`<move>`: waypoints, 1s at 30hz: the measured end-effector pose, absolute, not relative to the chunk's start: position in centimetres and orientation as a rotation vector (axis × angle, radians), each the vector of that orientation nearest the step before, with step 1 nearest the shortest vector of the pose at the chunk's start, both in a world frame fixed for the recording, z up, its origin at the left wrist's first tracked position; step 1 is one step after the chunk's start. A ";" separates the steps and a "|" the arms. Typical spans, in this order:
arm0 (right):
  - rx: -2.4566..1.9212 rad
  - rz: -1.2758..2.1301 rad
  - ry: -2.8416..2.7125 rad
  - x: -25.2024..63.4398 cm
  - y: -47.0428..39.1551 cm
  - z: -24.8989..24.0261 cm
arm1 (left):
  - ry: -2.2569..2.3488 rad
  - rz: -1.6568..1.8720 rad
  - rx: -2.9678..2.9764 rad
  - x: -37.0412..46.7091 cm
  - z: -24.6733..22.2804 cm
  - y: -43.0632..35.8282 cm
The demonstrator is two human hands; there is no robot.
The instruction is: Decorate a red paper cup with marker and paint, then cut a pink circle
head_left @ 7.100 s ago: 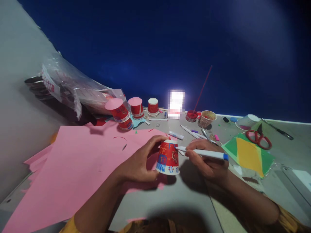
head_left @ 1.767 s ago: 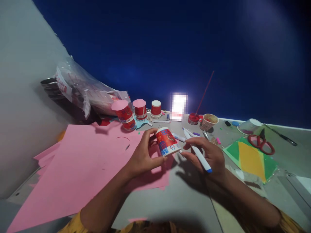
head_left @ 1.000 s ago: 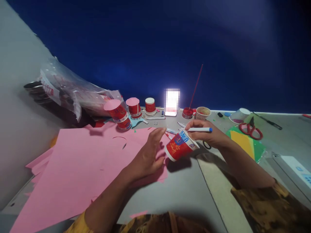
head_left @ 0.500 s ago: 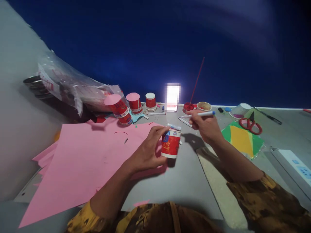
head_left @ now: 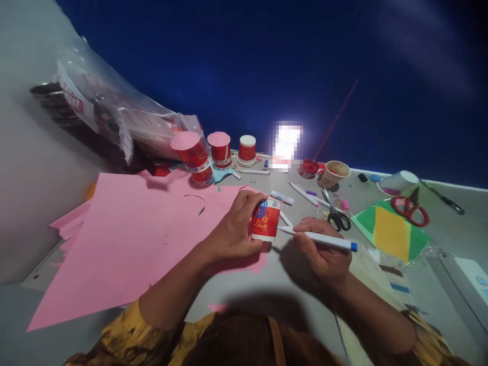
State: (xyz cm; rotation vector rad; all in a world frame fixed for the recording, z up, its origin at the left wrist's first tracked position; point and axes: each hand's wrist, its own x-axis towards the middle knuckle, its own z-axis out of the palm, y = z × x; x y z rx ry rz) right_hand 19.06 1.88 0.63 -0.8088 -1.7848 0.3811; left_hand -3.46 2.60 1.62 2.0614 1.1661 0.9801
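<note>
A red and white paper cup with gold lettering is gripped by my left hand, thumb near its lower end and fingers at the upper. My right hand is closed around a white marker with a blue end. The marker's tip points left and reaches the cup's right side; whether it touches cannot be made out. Under my left forearm lies a large pink paper sheet. A capped marker and other pens rest just behind the cup.
Behind the sheet stand red cups with pink tops and a white-topped cup. Black scissors, red-handled scissors, a paint-stained cup and a green-yellow packet are at the right. A plastic bag leans left.
My right hand has come down with the marker, bringing its tip to the cup. My left hand keeps hold of the cup. The view has shifted, uncovering the black scissors.
</note>
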 end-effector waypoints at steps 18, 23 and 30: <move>-0.695 0.327 -1.941 18.6 1.9 1.0 | 1.120 0.903 2.084 -3.0 1.4 2.2; -0.688 0.321 -1.960 18.6 1.9 1.2 | 1.145 0.884 2.088 -2.9 1.5 2.1; -0.665 0.332 -1.933 18.4 1.8 1.1 | 1.149 0.863 2.095 -2.9 1.7 2.1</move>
